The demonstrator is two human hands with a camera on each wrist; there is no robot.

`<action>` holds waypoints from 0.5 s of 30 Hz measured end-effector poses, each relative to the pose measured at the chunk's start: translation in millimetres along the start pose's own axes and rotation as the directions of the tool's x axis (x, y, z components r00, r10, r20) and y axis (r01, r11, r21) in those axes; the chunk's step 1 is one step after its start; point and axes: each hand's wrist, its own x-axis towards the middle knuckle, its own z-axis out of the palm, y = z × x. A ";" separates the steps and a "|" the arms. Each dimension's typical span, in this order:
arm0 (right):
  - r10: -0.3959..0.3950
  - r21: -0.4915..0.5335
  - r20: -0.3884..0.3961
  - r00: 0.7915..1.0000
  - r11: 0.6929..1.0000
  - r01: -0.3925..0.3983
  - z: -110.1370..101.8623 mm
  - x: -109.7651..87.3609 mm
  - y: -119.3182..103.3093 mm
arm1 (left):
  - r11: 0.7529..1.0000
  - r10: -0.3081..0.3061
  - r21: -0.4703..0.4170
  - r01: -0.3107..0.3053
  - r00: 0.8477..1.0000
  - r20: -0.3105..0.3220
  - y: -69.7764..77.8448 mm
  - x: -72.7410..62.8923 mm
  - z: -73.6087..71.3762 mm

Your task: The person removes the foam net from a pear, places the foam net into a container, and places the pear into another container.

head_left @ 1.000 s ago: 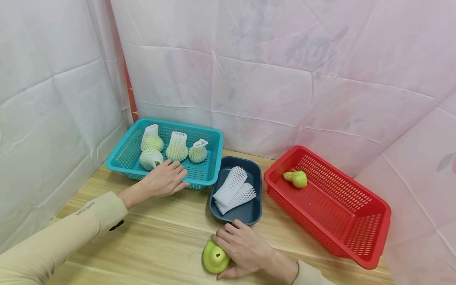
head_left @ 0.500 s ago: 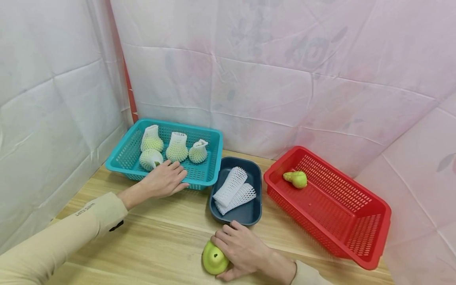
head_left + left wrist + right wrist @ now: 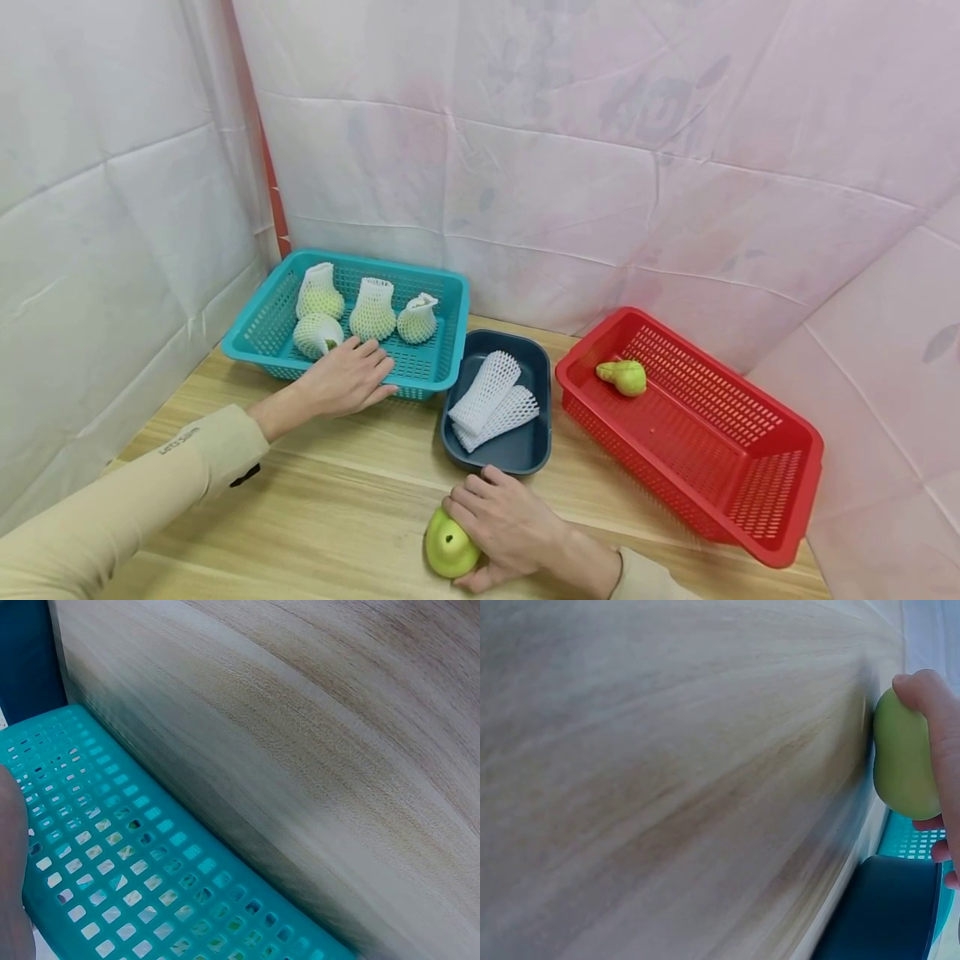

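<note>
A green pear (image 3: 448, 546) with its stem end up is held by my right hand (image 3: 510, 529), thumb and fingers around its side. In the right wrist view the pear (image 3: 902, 761) is close to the tabletop; whether it touches is unclear. My left hand (image 3: 345, 377) grips the front rim of a teal basket (image 3: 460, 333), fingers over the edge and thumb outside. Inside that basket lie several pears in white foam nets, including an upright one (image 3: 372, 310) and one near the left fingers (image 3: 317, 333).
A dark blue tray (image 3: 521, 450) between the baskets holds two white foam net sleeves (image 3: 487, 390). At right stands a red basket (image 3: 697, 454) with a green pear (image 3: 630, 378) inside. White sheets (image 3: 540, 167) enclose the wooden table (image 3: 315, 517) at the back and sides.
The pear and right hand have shifted very slightly to the left, and the pear has tilted a little. The left hand stays on the basket rim.
</note>
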 end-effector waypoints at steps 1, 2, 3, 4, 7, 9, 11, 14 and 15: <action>-0.002 0.000 0.001 1.000 1.000 0.002 -0.2 0.2 0.1 | 1.000 -0.001 0.001 0.001 1.000 0.007 0.1 0.0 -0.5; -0.005 0.000 0.001 1.000 1.000 0.005 -0.4 0.4 0.1 | 1.000 -0.003 0.003 0.003 1.000 0.016 0.3 0.0 -1.0; -0.009 0.001 0.002 1.000 1.000 0.009 -0.7 0.5 0.3 | 1.000 -0.004 0.003 0.004 1.000 0.020 0.5 0.1 -1.4; -0.012 0.001 0.002 1.000 1.000 0.012 -1.0 0.7 0.4 | 1.000 -0.004 0.003 0.004 1.000 0.021 0.5 0.0 -1.3; -0.031 -0.006 -0.008 0.999 0.999 0.031 -1.7 1.1 1.1 | 1.000 -0.005 0.000 0.005 1.000 0.022 0.6 -0.2 -1.0; -0.047 -0.015 -0.014 0.999 0.999 0.047 -2.3 1.4 1.8 | 1.000 -0.006 -0.001 0.006 1.000 0.023 0.5 -0.2 -1.1; -0.063 -0.028 -0.023 0.998 0.998 0.062 -4.0 1.8 2.8 | 1.000 -0.006 -0.002 0.006 1.000 0.024 0.5 -0.2 -1.2; -0.066 -0.029 -0.016 0.998 0.997 0.065 -9.3 2.0 5.5 | 1.000 -0.005 -0.003 0.005 1.000 0.024 0.3 -0.1 -1.7; -0.063 -0.024 -0.010 0.998 0.998 0.062 -11.7 2.2 6.7 | 1.000 -0.004 -0.003 0.004 1.000 0.022 0.3 -0.1 -1.7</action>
